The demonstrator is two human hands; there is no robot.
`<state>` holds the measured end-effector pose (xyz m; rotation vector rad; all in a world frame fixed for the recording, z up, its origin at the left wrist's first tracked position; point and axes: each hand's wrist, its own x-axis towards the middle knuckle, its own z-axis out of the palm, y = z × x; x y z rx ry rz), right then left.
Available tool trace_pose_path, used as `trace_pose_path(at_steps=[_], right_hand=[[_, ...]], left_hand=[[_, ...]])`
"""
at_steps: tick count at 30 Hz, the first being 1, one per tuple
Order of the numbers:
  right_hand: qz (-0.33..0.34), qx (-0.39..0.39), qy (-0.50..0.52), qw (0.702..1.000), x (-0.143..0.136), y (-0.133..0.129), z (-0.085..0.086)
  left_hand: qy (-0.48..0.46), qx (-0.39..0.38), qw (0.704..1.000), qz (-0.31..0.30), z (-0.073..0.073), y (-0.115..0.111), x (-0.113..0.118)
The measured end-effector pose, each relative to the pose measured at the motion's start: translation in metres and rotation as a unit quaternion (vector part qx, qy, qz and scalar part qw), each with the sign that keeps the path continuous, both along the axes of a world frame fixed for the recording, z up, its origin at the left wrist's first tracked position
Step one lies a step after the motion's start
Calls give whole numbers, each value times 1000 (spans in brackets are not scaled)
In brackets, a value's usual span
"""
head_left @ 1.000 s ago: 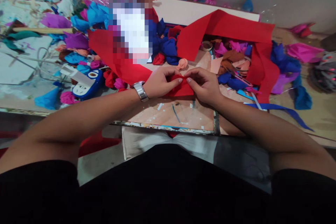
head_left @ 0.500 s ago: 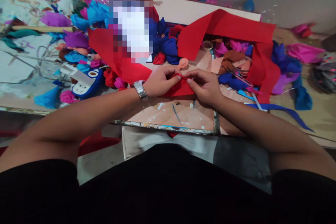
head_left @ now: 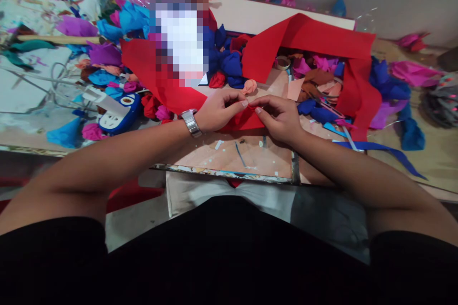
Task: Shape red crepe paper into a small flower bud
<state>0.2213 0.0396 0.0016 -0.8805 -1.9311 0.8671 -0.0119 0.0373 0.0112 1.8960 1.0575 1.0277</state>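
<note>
Both hands meet over the table at the middle of the view, pinching one piece of red paper (head_left: 245,120). My left hand (head_left: 220,108), with a metal watch (head_left: 192,123) at its wrist, grips the paper's upper edge between thumb and forefinger. My right hand (head_left: 277,115) pinches the same edge just to the right, fingertips almost touching the left ones. Below the fingers the paper hangs down between the hands. A small peach paper rosette (head_left: 249,86) lies just beyond them. Long red strips (head_left: 322,35) stretch over the pile at the back right.
Blue paper flowers (head_left: 232,63) and a tape roll (head_left: 282,62) lie behind the hands. A blue-and-white power socket (head_left: 119,113) with cables sits at the left. Scissors (head_left: 352,138) and a blue strip (head_left: 390,150) lie right, near the forearm. The table's edge (head_left: 229,173) runs in front.
The fingers have shifted very slightly on the red paper, and its part between the hands is folded a little differently. Both hands stay in nearly the same place.
</note>
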Motion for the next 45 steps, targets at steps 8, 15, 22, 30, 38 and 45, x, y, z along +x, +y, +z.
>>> trace_pose_path(at_steps=[8, 15, 22, 30, 38, 45], right_hand=[[-9, -15, 15, 1000, -2, 1, 0], [-18, -40, 48, 998, -6, 3, -3], [-12, -44, 55, 997, -5, 4, -5], [7, -49, 42, 998, -4, 5, -7], [-9, -27, 26, 999, -4, 6, -10], [-4, -30, 45, 999, -5, 7, -7]], left_hand=[[41, 15, 999, 23, 1, -2, 1], [69, 32, 997, 31, 5, -5, 1], [68, 37, 996, 36, 9, -5, 0], [93, 51, 994, 32, 10, -8, 1], [99, 52, 993, 39, 7, -8, 0], [85, 50, 994, 46, 3, -5, -2]])
